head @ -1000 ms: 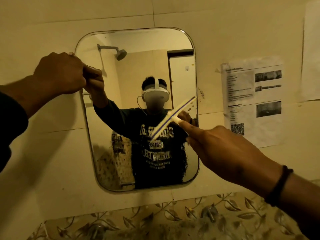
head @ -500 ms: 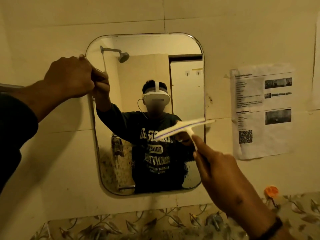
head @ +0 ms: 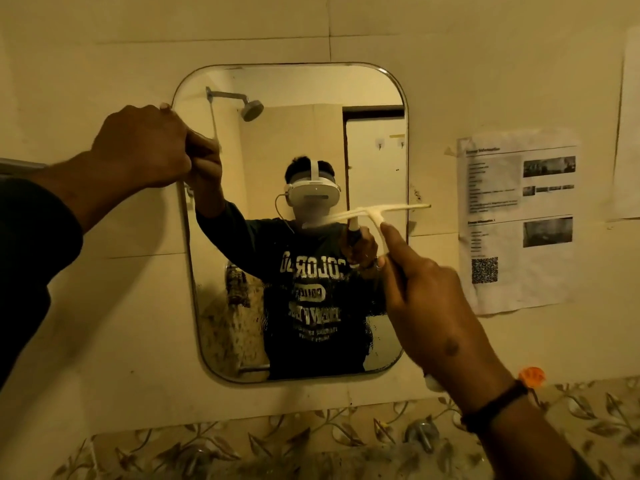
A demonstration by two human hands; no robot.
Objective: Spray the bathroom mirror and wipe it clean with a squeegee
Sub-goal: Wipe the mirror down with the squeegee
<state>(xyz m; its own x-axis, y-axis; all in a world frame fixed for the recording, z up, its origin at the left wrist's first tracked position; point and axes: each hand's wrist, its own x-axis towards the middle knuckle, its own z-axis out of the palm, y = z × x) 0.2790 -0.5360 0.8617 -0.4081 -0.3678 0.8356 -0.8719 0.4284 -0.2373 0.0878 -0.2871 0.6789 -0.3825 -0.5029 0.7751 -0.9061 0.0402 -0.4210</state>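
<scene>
Your left hand [head: 145,147] is at the mirror's [head: 294,98] left edge; your right hand [head: 433,306] has the squeegee [head: 381,211] across its right edge. A notice [head: 516,220] hangs to the right.

Left hand [head: 145,147]: your arm is stretched out, fingers curled tight.
Right hand [head: 429,303]: raised, fingers wrapped around a handle.

We see the tiled wall [head: 450,46] carrying everything here. The mirror [head: 311,91], a tall rounded rectangle, hangs flat against its pale tiles. Just right of the mirror a printed sheet [head: 516,220] with text, small photos and a square code is taped to the wall, and the edge of another paper [head: 628,133] shows at the far right. Below runs a band of leaf-patterned tiles [head: 311,445].
</scene>
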